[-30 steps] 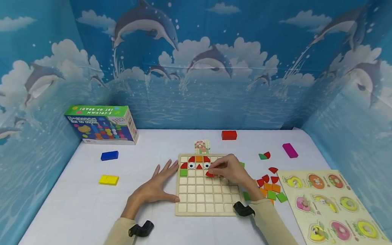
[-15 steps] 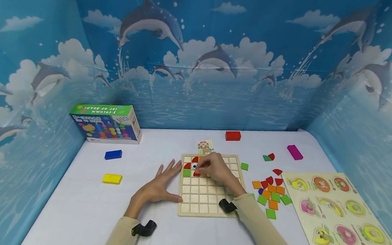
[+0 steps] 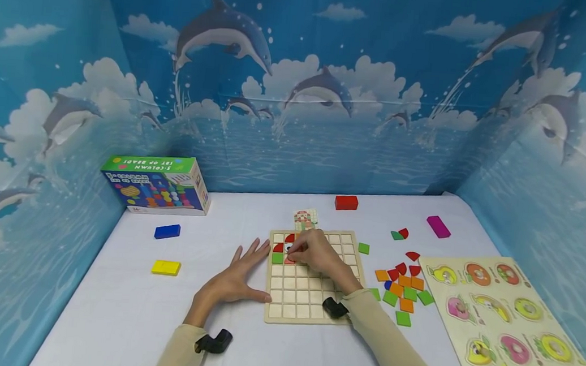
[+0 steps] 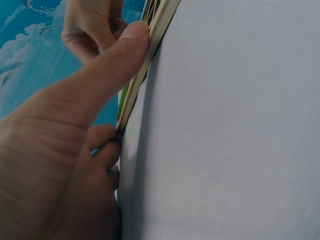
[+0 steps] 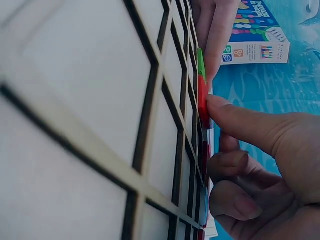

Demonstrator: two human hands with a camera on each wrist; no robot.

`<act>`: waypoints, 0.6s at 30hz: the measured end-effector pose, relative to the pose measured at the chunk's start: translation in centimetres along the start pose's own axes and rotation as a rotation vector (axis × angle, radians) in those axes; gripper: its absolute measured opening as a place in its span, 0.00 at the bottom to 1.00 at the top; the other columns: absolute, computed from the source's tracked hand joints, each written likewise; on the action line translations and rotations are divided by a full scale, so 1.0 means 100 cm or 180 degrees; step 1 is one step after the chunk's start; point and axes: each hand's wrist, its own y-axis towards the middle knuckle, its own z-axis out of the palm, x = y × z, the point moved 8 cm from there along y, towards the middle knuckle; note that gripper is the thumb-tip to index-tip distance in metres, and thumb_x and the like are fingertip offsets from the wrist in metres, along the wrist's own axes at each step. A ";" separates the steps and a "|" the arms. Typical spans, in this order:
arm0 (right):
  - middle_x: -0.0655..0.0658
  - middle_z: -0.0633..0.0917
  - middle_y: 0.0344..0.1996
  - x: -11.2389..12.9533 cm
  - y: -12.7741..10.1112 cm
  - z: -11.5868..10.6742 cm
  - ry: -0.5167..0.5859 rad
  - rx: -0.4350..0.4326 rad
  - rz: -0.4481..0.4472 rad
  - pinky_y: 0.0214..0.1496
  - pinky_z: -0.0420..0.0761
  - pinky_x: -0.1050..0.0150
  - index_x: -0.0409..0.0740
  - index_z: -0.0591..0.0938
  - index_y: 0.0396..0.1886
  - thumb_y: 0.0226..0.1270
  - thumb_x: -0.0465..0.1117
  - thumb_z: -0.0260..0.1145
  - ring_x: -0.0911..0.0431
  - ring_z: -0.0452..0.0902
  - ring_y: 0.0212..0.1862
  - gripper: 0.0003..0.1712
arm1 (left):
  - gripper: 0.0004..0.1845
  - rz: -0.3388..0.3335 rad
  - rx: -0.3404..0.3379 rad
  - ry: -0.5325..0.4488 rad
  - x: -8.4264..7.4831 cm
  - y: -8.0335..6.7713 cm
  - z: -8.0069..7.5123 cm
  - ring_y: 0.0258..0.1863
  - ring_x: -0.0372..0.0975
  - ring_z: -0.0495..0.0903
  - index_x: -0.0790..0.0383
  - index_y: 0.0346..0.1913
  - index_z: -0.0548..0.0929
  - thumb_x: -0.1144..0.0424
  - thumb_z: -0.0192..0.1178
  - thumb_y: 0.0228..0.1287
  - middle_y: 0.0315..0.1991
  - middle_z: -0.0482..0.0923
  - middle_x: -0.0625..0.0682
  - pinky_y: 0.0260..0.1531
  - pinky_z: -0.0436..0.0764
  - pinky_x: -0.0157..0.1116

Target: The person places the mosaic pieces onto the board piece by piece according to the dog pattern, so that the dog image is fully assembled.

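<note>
A wooden grid board [image 3: 300,315] lies on the white table. My left hand [image 3: 232,281] has its fingers spread along the board's left side, and its thumb [image 4: 135,31] touches the edge. Over the upper left cells, my right hand [image 3: 313,253] pinches a small red tile [image 5: 202,97], whose exact shape is hidden. That tile sits at the cell right of a green square tile [image 3: 277,258]. Above it are a red quarter-circle tile [image 3: 279,247] and a partly covered eye tile. My right hand hides the other upper cells.
Behind the board lies a pattern card [image 3: 305,219]. Loose orange, green and red tiles [image 3: 404,281] lie right of it, beside a fruit puzzle board [image 3: 489,290]. Blue [image 3: 167,231], yellow [image 3: 166,268], red [image 3: 346,202] and magenta blocks [image 3: 438,227] and a toy box [image 3: 157,187] stand around.
My right hand has moved left across the board with the red tile, from below the right eye tile to the cell beside the green square. My left hand stays at the board's edge.
</note>
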 end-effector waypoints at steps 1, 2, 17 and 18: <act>0.47 0.89 0.30 0.000 0.000 0.000 -0.0001 0.0020 0.0001 0.32 0.81 0.69 0.36 0.95 0.34 0.63 0.30 0.81 0.62 0.79 0.32 0.02 | 0.66 0.0002 -0.0002 0.0004 0.000 0.000 0.000 0.89 0.47 0.33 0.55 0.88 0.54 0.47 0.85 0.53 0.90 0.44 0.49 0.85 0.27 0.57; 0.47 0.90 0.31 0.000 -0.001 0.001 -0.0008 0.0037 -0.0005 0.32 0.81 0.69 0.37 0.95 0.35 0.63 0.30 0.81 0.62 0.79 0.33 0.01 | 0.66 0.0000 0.0001 0.0011 0.001 0.000 0.000 0.89 0.46 0.33 0.54 0.88 0.54 0.47 0.85 0.53 0.90 0.44 0.49 0.85 0.27 0.57; 0.52 0.91 0.34 -0.004 -0.027 -0.021 -0.0027 -0.0060 -0.0037 0.32 0.79 0.69 0.41 0.95 0.40 0.71 0.36 0.77 0.61 0.77 0.31 0.03 | 0.67 -0.0009 -0.0003 0.0048 0.003 0.000 0.002 0.89 0.45 0.33 0.55 0.88 0.53 0.48 0.86 0.52 0.90 0.43 0.50 0.86 0.28 0.55; 0.51 0.91 0.34 -0.007 -0.031 -0.025 -0.0013 -0.0089 -0.0035 0.33 0.80 0.69 0.41 0.95 0.40 0.71 0.36 0.77 0.61 0.77 0.31 0.03 | 0.67 -0.0013 0.0000 0.0058 0.003 0.000 0.002 0.89 0.45 0.33 0.54 0.88 0.53 0.47 0.86 0.52 0.90 0.43 0.50 0.86 0.28 0.54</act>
